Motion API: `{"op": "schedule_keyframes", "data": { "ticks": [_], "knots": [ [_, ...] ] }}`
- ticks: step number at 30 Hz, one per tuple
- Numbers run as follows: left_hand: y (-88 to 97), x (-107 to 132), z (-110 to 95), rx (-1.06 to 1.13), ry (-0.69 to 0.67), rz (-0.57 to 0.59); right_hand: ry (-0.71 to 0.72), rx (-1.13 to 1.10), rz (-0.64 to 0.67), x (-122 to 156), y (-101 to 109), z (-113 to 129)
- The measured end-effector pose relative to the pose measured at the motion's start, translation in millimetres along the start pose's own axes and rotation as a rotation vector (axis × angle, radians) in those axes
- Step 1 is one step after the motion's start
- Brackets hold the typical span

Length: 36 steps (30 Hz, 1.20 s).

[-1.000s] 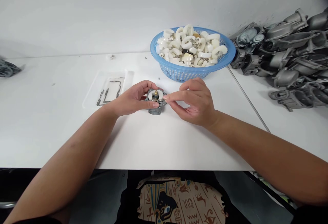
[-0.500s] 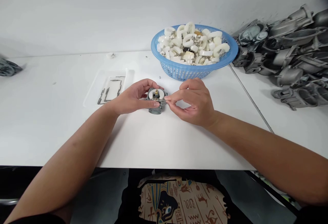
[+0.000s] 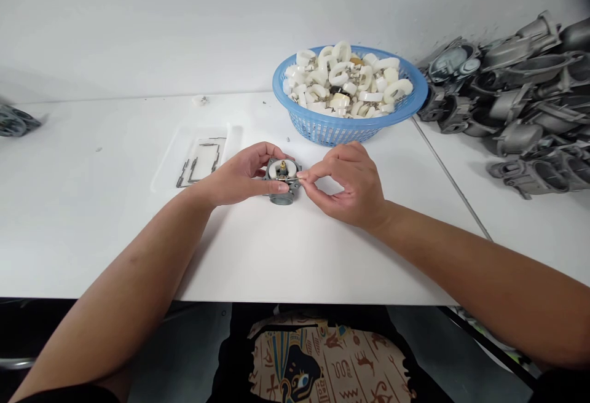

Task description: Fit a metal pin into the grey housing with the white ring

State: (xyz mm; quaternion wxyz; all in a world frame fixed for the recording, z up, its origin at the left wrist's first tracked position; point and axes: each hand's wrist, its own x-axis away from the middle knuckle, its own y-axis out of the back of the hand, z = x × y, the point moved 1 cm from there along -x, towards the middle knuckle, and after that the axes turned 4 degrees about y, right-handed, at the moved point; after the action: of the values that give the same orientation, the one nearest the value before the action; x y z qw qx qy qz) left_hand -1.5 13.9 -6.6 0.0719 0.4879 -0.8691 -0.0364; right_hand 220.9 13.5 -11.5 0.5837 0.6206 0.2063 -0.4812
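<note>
A small grey metal carburetor body (image 3: 282, 189) with a white float fitted in its top rests on the white table (image 3: 92, 231) in the middle. My left hand (image 3: 239, 176) wraps round its left side, thumb pressed on the front. My right hand (image 3: 350, 185) is closed in a pinch at the body's right edge, thumb and forefinger holding a thin metal pin (image 3: 295, 177) that lies across the float.
A blue basket (image 3: 345, 125) heaped with white floats stands behind the hands. A clear tray (image 3: 196, 157) with several metal pins lies at the left. Grey metal castings (image 3: 520, 102) are piled at the right, on a second table.
My right forefinger has curled from stretched out into a tight pinch on the pin at the body's right side. The left hand and body have stayed put.
</note>
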Motion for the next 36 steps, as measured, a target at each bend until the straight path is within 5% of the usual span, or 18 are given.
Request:
{"op": "schedule_keyframes", "data": {
  "ticks": [36],
  "knots": [
    [2.3,1.8,-4.4,-0.113,0.015,-0.011,-0.148,-0.2,-0.009,5.7,-5.6,5.4]
  ]
}}
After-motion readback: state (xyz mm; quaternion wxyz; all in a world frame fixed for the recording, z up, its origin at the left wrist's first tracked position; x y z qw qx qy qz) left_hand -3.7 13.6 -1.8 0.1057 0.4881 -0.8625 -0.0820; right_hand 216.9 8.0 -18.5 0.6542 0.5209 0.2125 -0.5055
